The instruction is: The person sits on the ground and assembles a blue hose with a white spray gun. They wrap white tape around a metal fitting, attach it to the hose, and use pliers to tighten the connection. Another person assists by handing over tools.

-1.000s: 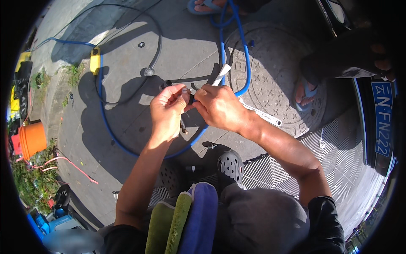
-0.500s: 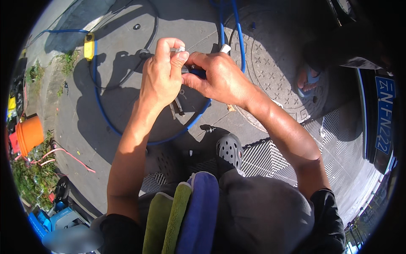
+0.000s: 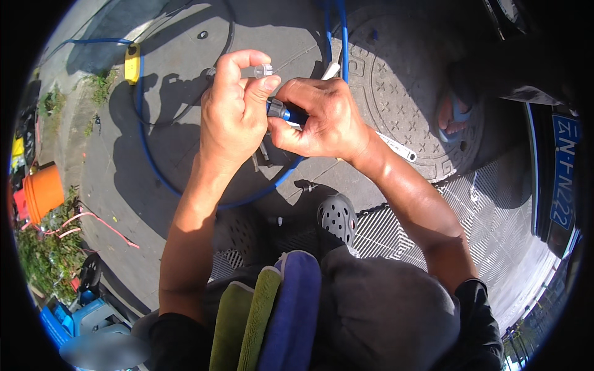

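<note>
My left hand (image 3: 232, 114) pinches a small clear-and-white cylindrical piece (image 3: 263, 70) between thumb and index finger. Just to its right, my right hand (image 3: 325, 114) is closed round the end of a blue hose (image 3: 294, 116), which carries a grey metal fitting (image 3: 277, 109). The fitting points at my left palm, and the clear piece is apart from it. A pale metal wrench (image 3: 401, 148) passes behind my right hand and wrist; whether my fingers also hold it I cannot tell.
The blue hose loops over the grey ground past a yellow block (image 3: 132, 63). Tools (image 3: 263, 154) and a small dark fitting (image 3: 306, 185) lie below my hands. A round manhole cover (image 3: 396, 86), another person's foot (image 3: 448, 117) and a car's front (image 3: 538, 167) are right; an orange bucket (image 3: 43, 193) stands left.
My hands have moved slightly apart, so the grey fitting on the hose and the clear piece show more. The wrench's holed end has come into sight beside my right forearm.
</note>
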`<state>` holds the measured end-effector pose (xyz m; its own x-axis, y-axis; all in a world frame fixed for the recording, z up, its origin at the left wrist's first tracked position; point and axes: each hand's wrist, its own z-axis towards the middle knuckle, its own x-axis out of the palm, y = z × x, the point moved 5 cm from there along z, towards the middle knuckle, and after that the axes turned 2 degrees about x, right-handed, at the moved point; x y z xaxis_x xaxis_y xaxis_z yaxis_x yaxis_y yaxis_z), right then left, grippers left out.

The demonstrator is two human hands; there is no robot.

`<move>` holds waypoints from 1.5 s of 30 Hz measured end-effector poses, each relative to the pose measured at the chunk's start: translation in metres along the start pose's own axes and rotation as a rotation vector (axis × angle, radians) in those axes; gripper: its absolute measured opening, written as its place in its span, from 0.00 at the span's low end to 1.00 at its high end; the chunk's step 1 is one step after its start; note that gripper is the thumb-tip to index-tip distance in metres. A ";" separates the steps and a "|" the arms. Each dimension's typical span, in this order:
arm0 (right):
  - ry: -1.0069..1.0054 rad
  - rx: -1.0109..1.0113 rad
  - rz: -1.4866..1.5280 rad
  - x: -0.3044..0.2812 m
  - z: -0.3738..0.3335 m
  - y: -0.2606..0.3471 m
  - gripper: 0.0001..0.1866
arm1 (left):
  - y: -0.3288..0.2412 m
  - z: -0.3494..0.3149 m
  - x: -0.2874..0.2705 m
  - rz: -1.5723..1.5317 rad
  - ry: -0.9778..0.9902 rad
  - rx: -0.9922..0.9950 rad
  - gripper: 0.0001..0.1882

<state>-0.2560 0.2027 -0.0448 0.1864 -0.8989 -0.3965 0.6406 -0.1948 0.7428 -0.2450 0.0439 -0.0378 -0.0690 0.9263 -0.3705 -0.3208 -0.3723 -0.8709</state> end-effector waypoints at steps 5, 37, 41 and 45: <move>0.131 0.094 0.096 -0.008 0.001 -0.004 0.14 | -0.004 0.006 -0.003 -0.093 -0.061 -0.096 0.12; -0.047 0.215 0.198 -0.045 0.020 0.028 0.10 | 0.004 -0.015 -0.004 -1.079 0.078 -0.416 0.13; -0.039 0.213 0.126 -0.045 0.021 0.035 0.10 | 0.004 -0.018 0.009 -1.121 0.035 -0.430 0.15; -0.057 0.173 0.057 -0.049 0.020 0.037 0.10 | 0.004 -0.018 0.004 -0.988 -0.016 -0.414 0.15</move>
<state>-0.2564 0.2311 0.0129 0.1729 -0.9303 -0.3234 0.4916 -0.2030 0.8468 -0.2295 0.0451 -0.0489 0.0326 0.8279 0.5599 0.1043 0.5543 -0.8257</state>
